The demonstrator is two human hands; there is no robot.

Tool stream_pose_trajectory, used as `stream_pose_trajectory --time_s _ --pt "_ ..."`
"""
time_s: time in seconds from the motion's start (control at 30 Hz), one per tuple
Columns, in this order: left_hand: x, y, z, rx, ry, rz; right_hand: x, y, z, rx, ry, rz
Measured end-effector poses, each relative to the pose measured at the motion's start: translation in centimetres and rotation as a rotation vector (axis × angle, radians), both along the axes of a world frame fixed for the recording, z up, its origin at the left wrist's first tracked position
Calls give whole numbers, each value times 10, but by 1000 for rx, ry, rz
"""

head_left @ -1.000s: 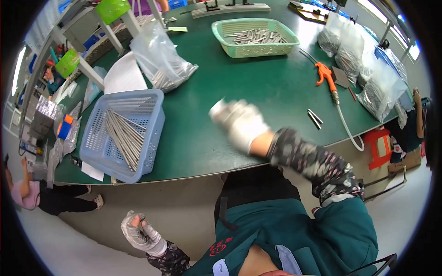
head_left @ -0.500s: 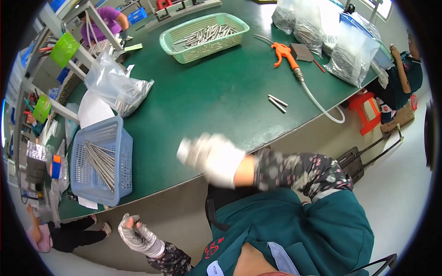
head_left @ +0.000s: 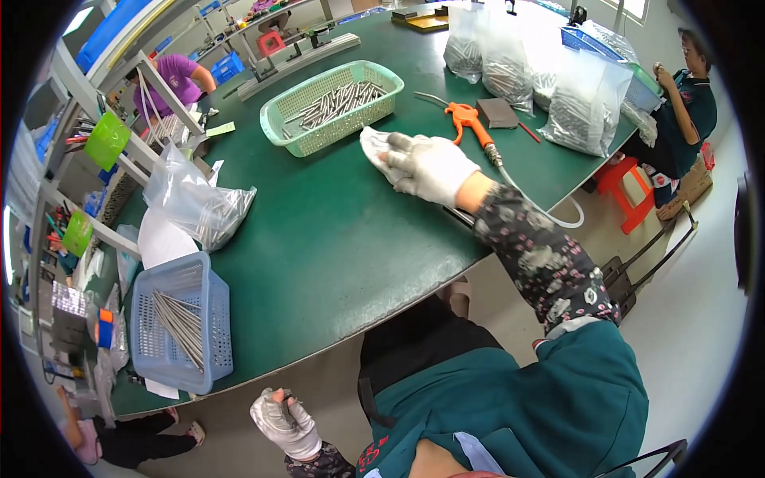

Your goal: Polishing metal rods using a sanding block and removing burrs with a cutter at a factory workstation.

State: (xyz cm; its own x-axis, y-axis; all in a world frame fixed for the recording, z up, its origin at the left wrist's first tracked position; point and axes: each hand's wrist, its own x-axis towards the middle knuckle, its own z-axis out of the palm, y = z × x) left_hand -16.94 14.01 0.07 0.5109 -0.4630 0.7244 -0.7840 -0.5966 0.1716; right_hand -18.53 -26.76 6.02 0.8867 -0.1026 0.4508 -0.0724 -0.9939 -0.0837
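Note:
My right hand, in a white glove with grey-stained fingers, is over the green table just past the near side of the mint basket. Its fingers are curled on what looks like a folded white cloth. Short metal rods lie under the right wrist, mostly hidden by it. My left hand, gloved with a bare fingertip showing, is closed below the table's front edge; a small dark bit shows at its fingertips, too small to name. The mint basket holds many short metal rods.
An orange air blow gun with a clear hose lies beside a brown block. Bags of metal parts stand at the right rear. A blue basket of long rods and a plastic bag are at left. A co-worker sits at right.
My right hand has swung away from the table's front edge, forward and right, to above the rods. My left hand has shifted right and slightly nearer. The whole view has shifted a little.

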Motion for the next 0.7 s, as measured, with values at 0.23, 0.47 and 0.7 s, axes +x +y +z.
stream_pose_trajectory --time_s 0.23,0.47,0.7 --pt "12 -22 8 12 12 -95 -73 13 -2 79 360 -335" --pt "37 -85 33 43 -70 -410 -65 12 -27 -351 308 -286" --pt "74 -150 55 91 -224 -616 -55 9 -22 -376 427 -274"
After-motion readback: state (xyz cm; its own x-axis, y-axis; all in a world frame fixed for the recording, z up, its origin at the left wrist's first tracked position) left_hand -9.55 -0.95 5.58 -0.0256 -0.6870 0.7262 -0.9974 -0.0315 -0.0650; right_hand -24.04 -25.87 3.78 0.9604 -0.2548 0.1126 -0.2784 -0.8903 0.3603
